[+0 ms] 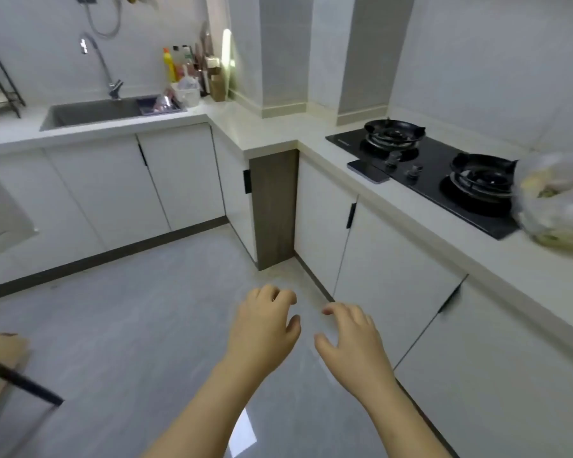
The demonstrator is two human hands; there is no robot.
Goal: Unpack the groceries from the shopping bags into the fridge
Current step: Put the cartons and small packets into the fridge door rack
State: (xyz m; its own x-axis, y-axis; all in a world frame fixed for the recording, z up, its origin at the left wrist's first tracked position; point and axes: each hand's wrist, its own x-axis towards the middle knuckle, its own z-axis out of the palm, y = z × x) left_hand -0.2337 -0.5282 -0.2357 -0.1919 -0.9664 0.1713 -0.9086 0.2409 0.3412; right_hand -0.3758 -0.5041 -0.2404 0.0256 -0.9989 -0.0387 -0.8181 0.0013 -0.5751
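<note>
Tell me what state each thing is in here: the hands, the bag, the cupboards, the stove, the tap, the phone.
Left hand, loosely curled, holding nothing.
Right hand, loosely curled, holding nothing.
Stove, both burners unlit, no pans.
Plastic bag, filled, on the counter by the stove.
Cupboard doors, shut.
Tap, no water running.
Phone, lying flat, screen dark.

floor (129,309): open | counter (411,206): hob (427,173), phone (368,171), bag (556,203)
</note>
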